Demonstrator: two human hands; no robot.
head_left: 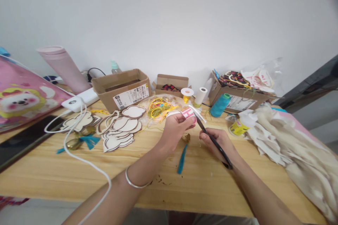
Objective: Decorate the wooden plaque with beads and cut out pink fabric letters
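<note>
Between the thumb and fingers of my left hand (175, 128) is a small white piece with pink stripes (188, 113). My right hand (218, 144) is closed around a long slim black tool (216, 144); its exact kind is unclear. The tool's tip meets or nearly meets the right edge of the striped piece. A narrow white strip (200, 116) shows just behind the tip. Below my hands, a teal tassel (182, 160) lies on the wooden table (118, 175), with a small brass-coloured piece (186, 137) at its top.
Cloud-shaped white pieces (120, 135) lie left, near a white cable (92, 165) crossing my left forearm. Behind stand an open cardboard box (124, 91), yellow cords (161, 107), a teal thread cone (220, 105) and a filled box (240, 102). Cream fabric (295, 154) covers the right side.
</note>
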